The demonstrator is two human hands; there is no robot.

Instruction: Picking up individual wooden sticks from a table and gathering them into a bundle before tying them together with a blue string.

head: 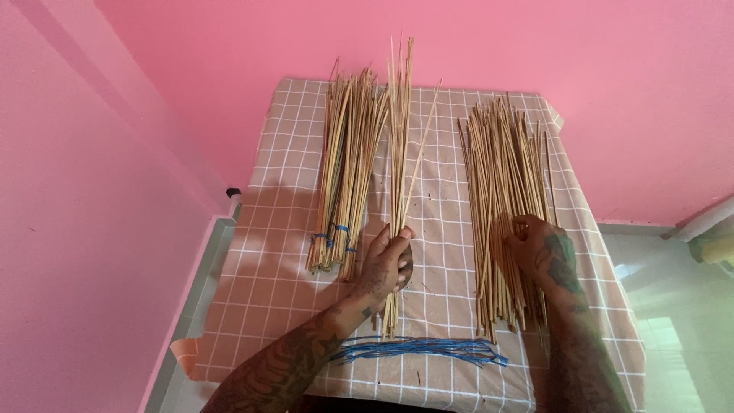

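My left hand (pixel 388 262) grips a thin handful of long tan sticks (pixel 399 145) that point away from me up the table. My right hand (pixel 535 246) rests on a loose pile of the same sticks (pixel 501 183) on the right side, its fingers curled as they pick at them. To the left of my left hand lies a bundle of sticks tied with blue string (pixel 345 172).
The table carries a brown checked cloth (pixel 267 260) and stands against a pink wall. A bunch of loose blue strings (pixel 417 349) lies near the front edge. Pale tiled floor shows on both sides of the table.
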